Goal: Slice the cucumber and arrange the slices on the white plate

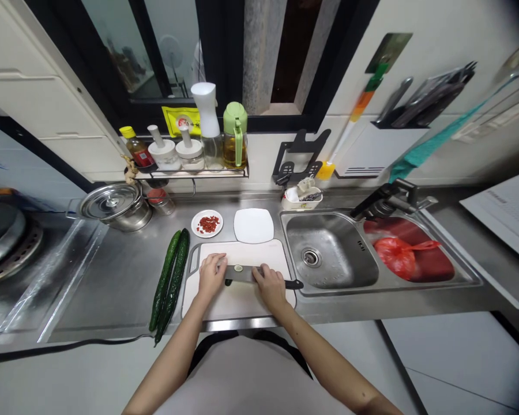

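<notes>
A kitchen knife (244,274) with a black handle lies roughly level above the white cutting board (242,305), its handle pointing right. My right hand (269,286) grips the blade close to the handle. At the blade's far left end, my left hand (211,278) has its fingers closed around the tip. One pale cucumber slice (238,268) rests on the blade. A dark green cucumber piece (228,282) shows just below the blade's edge, mostly hidden. Two whole cucumbers (170,282) lie side by side left of the board.
Behind the board are a small plate (216,233) of chopped red bits and a white square plate (254,225). A double sink (328,291) adjoins on the right, with a red plastic bag (395,257) in one basin. A lidded pot (132,216) and seasoning rack (199,173) stand back left.
</notes>
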A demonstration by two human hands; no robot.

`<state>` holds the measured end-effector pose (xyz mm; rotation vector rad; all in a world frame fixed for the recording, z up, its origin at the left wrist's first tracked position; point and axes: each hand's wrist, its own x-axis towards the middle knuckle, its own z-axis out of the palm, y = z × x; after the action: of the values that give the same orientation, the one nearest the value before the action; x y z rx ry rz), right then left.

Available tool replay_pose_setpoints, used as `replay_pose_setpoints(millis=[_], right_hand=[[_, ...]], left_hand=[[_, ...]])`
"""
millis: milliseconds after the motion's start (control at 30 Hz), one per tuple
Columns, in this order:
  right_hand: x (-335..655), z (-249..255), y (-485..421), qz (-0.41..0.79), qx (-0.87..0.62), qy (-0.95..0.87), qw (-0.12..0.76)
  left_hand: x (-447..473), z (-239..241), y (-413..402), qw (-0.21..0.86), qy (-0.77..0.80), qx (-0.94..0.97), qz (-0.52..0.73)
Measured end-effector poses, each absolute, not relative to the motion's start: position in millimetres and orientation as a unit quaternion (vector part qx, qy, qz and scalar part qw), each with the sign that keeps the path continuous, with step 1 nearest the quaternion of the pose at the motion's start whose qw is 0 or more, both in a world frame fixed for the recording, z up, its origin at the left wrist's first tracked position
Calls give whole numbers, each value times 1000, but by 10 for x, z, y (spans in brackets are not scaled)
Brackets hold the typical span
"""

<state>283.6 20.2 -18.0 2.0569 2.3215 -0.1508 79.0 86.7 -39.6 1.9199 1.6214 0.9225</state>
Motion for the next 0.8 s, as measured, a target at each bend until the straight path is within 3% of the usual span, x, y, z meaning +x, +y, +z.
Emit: replay_pose_setpoints(millis=[133, 267, 433, 633, 800], right_hand=[[2844, -228, 165, -23, 656, 755, -1], [2852, -235, 151, -20, 652, 758, -1], [2860, -204, 130, -39, 652, 757, 11], [2906, -211, 120, -41, 658, 752, 23], [2982, -256, 109, -31, 661, 749, 24]], left_hand=[[877, -244, 928, 243, 558, 770, 192], [933, -171, 942, 258, 550, 780, 150], [971, -184, 944, 286, 545, 769, 171], [922, -388, 1012, 397, 615, 628, 265], [649, -546, 1250, 344, 718, 525, 300]])
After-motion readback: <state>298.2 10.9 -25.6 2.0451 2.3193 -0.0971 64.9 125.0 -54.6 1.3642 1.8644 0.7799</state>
